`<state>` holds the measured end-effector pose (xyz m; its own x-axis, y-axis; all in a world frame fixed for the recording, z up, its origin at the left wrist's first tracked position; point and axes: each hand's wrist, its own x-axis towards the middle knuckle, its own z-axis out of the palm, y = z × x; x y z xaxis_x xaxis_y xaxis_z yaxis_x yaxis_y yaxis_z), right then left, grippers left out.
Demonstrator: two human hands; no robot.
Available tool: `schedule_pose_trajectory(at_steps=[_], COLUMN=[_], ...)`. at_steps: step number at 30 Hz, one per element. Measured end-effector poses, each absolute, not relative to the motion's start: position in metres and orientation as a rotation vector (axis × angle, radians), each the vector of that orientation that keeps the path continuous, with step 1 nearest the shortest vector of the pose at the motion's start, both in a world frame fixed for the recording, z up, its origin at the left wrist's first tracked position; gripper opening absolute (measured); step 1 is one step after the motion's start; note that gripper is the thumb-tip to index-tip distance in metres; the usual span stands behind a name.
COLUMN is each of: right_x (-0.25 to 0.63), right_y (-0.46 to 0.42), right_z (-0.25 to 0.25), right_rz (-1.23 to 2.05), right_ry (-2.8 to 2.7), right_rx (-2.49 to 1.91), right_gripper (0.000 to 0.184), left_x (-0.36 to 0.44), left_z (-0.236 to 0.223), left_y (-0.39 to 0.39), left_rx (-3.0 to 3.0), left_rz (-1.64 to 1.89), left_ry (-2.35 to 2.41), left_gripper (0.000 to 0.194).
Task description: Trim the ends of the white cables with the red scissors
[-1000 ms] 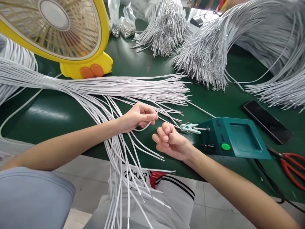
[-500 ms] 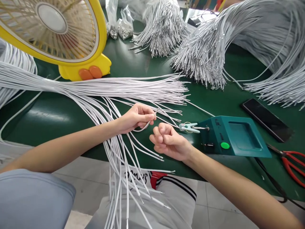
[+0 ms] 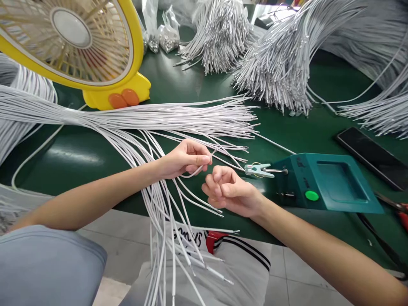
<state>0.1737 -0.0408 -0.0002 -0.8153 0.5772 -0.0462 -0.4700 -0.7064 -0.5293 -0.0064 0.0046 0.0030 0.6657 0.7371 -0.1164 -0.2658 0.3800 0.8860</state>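
Note:
Between thumb and forefinger, my left hand (image 3: 183, 160) pinches a white wire (image 3: 194, 172), whose thin end sticks up past the fingertips. My right hand (image 3: 234, 191) is close beside it, fingers curled in and thumb against them; whether something small is inside is hidden. Under my left forearm, a fan of loose white wires (image 3: 161, 238) hangs over the table edge to my lap. Behind both hands lies a thick bundle of white wires (image 3: 178, 117). To the right, a pale clothes-peg-like clip (image 3: 258, 170) sits on the rod of a green device (image 3: 321, 182) with a bright green button.
A yellow fan (image 3: 114, 95) stands at the back left of the green table (image 3: 73, 157). Bagged small metal parts (image 3: 168, 38) and large wire bundles (image 3: 274, 68) are behind. On the right lie a black phone (image 3: 371, 157) and red-handled pliers (image 3: 403, 219), cut by the frame edge.
The view has shifted slightly, so most things appear further right and the pliers are partly out of frame. Both hands keep nearly the same pose, the left still pinching the wire.

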Motion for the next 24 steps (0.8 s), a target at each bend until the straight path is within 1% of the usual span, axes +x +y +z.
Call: schedule_pose_trajectory(at_steps=[4, 15, 24], right_x=[0.1729, 0.1718, 0.1714], right_y=[-0.0417, -0.0415, -0.0429], right_z=[-0.0033, -0.0058, -0.0052], right_rz=[2.432, 2.448, 2.447], right_ry=[-0.752, -0.791, -0.807], right_rx=[-0.311, -0.377, -0.361], right_gripper=[0.010, 0.009, 0.011], left_x=[-0.0064, -0.0043, -0.0051], left_z=[0.0040, 0.0043, 0.0030], left_y=[0.0043, 0.0035, 0.0046], left_rx=[0.984, 1.102, 1.046], left_rz=[0.696, 0.748, 0.762], left_ry=[0.545, 0.575, 0.589], left_gripper=[0.022, 0.013, 0.018])
